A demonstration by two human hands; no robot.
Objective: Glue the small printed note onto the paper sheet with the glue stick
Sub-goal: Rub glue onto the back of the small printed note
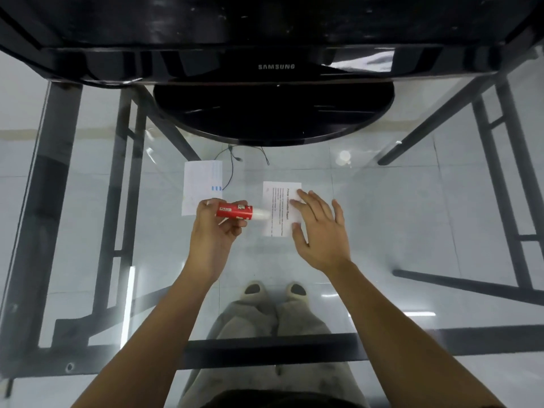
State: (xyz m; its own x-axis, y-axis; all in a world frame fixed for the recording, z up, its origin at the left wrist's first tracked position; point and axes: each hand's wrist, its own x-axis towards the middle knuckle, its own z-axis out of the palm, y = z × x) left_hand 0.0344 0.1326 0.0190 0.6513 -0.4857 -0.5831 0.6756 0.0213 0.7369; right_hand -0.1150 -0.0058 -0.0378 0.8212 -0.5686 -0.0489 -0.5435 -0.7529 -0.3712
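a: what have i got in front of me right now?

b: my left hand (216,220) is wrapped around the red glue stick (235,212), barrel lying sideways with the pale, blurred tip pointing right toward the printed sheet (279,201). my right hand (319,228) is spread flat, fingers on the right edge of that sheet, gripping nothing, only pinning it.

a: and the other paper?

b: a second slip (201,184) lies just left and a little farther off, partly behind my left knuckles. from here i can't tell for sure which piece is the note and which is the sheet; the right one carries dark lines of text, the left one looks mostly blank with a small blue mark.

a: so how do i do this step well?

b: i judge the glue is going on now. i'd keep the right fingers pressing near the edge so the paper can't skate, and draw the stick in light strokes away from the pinned side, out toward the corners. pushing toward the fingers would likely buckle it.

a: why so careful?

b: the glass tabletop (397,216) is slick, so thin paper should slide easily, and any overshoot would smear it.

a: the room?

b: a black monitor (273,66) on a round stand sits at the far side, a thin cable trails below it, and through the glass i see dark table legs, a pale tiled floor and my own feet.
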